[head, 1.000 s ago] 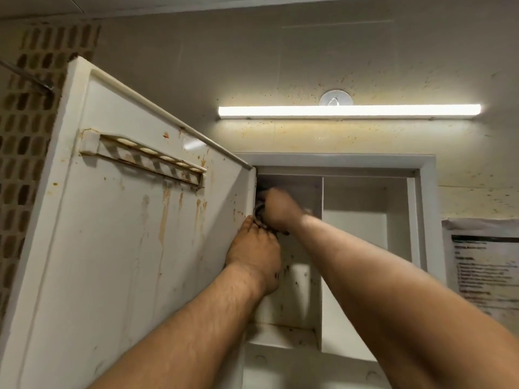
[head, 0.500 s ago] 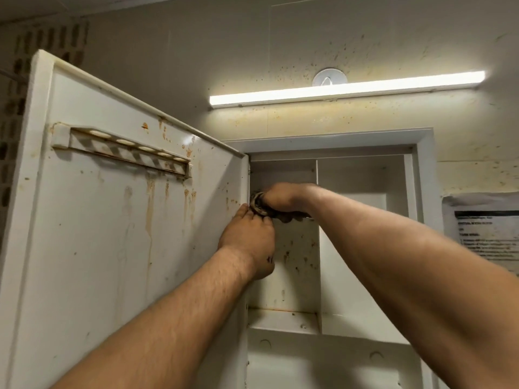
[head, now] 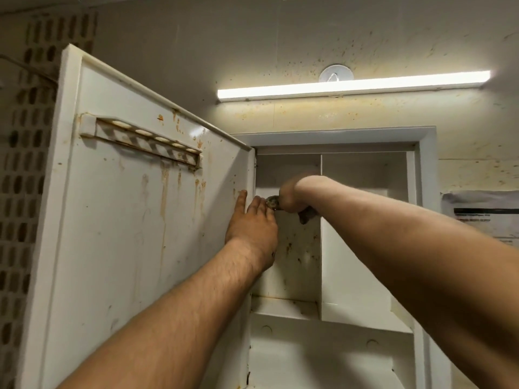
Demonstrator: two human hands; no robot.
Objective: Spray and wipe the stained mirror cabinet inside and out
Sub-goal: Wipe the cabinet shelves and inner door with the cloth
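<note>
The white mirror cabinet (head: 427,169) hangs open on the wall. Its door (head: 134,237) swings out to the left, its inner face streaked with orange-brown stains. My left hand (head: 252,228) lies flat with straight fingers against the door's hinge edge. My right hand (head: 292,197) reaches into the upper left compartment and grips a dark, dirty cloth (head: 273,203) against the inner wall near the hinge. The back wall of that compartment (head: 297,256) is speckled with brown spots. The right hand is blurred.
A toothbrush rack (head: 143,141) is fixed high on the door's inner face. A lit tube lamp (head: 354,85) runs above the cabinet on a spattered wall. A paper notice (head: 486,214) hangs at the right. A vertical divider (head: 320,237) and a shelf (head: 283,307) split the cabinet.
My right hand has dragged the cloth across the inner wall beside the hinge. My left hand stays on the door edge. The camera has tilted, shifting the view.
</note>
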